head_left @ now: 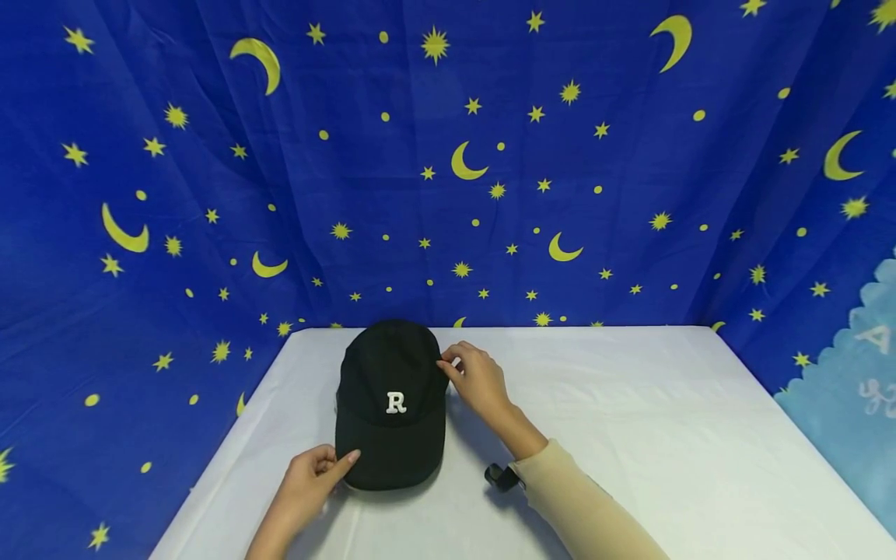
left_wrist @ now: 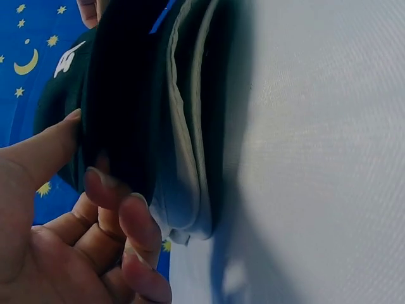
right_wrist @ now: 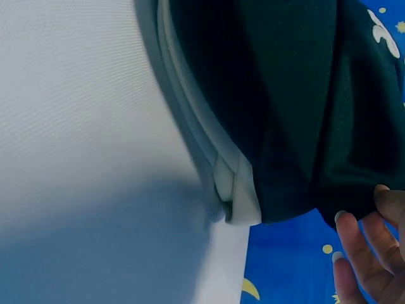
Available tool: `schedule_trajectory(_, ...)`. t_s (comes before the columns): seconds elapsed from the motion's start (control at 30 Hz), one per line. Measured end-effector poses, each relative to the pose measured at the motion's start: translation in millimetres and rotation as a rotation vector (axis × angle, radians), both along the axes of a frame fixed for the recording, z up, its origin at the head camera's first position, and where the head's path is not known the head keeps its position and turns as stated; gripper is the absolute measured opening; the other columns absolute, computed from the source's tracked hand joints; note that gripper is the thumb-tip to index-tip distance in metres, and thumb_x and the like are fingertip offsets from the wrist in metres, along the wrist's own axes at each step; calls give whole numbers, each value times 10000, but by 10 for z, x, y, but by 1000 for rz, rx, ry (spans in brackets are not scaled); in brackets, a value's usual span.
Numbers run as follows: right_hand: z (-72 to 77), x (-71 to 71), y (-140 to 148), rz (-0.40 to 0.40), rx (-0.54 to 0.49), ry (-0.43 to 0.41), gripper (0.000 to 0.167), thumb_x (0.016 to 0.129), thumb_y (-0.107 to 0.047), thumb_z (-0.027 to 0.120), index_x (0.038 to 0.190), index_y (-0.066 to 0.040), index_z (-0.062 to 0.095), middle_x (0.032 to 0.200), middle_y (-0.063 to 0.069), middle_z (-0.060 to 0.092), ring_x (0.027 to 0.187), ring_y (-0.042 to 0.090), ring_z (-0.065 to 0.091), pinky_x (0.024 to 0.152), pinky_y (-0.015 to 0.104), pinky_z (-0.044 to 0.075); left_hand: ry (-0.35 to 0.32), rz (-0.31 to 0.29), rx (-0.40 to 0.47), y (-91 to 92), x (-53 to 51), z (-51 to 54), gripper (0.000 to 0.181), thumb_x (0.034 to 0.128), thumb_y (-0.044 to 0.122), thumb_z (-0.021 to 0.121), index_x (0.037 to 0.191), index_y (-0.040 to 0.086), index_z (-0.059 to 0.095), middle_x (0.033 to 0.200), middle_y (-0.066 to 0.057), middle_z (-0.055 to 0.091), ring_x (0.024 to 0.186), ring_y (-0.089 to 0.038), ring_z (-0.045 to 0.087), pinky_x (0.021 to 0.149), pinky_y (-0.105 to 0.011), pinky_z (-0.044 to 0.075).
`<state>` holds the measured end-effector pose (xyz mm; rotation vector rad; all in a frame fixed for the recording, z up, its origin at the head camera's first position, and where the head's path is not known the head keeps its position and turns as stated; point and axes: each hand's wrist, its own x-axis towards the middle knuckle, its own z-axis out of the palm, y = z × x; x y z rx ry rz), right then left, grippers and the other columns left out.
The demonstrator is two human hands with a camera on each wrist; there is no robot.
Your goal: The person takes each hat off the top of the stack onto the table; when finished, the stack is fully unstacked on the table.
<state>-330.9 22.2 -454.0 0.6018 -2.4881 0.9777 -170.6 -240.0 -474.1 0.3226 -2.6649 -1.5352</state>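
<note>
The black baseball cap (head_left: 392,432) with its white letter R (head_left: 396,402) is sitting over the left part of the white-covered table (head_left: 630,435); in the head view, the left hand (head_left: 308,482) is pinching its brim (head_left: 402,463) and the right hand (head_left: 479,381) its crown (head_left: 392,354). In the left wrist view, the left thumb and fingers are gripping the brim, pale-edged layers (left_wrist: 179,202) showing beneath. In the right wrist view, the right hand is pinching the crown's edge.

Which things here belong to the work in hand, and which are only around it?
In the work:
black fabric cap with white R
pale edges beneath its brim
left hand and right hand, pinching the cap

Only around:
white table
blue cloth with yellow moons, stars
pale-blue, white-lettered panel
</note>
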Motion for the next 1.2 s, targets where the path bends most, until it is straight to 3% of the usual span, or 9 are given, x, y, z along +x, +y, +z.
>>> schedule_trajectory(0.17, 33, -2, -13, 10, -33, -7, 92, 948, -261, 751, 948, -169, 749, 937, -62, 703, 767, 145, 672, 636, 319, 507, -19, 16, 62, 2, -5, 5, 296, 934, 292, 764, 829, 36, 658, 622, -35, 577, 559, -146, 487, 536, -270, 408)
schedule_trajectory(0.43, 61, -27, -25, 51, -99, 16, 60, 938, -194, 764, 915, -144, 744, 919, -39, 700, 695, 80, 638, 645, 294, 511, -30, 39, 112, 21, -18, 30, 251, 936, 253, 763, 890, 19, 685, 703, -45, 681, 652, -166, 577, 608, -275, 472)
schedule_trajectory(0.93, 149, -45, 10, 154, -257, 39, 62, 960, -123, 731, 962, -66, 756, 930, 29, 697, 652, 58, 678, 598, 251, 520, 24, 34, 141, 32, -47, 75, 267, 949, 217, 750, 839, 12, 618, 665, -43, 616, 630, -161, 564, 616, -293, 499)
schedule_trajectory(1.2, 216, -47, 13, 150, -299, 52, 54, 956, -99, 731, 946, -53, 756, 862, 19, 654, 634, 60, 684, 593, 241, 509, 46, 32, 160, 52, -60, 113, 257, 949, 212, 750, 858, 1, 635, 683, -63, 633, 632, -171, 581, 627, -302, 518)
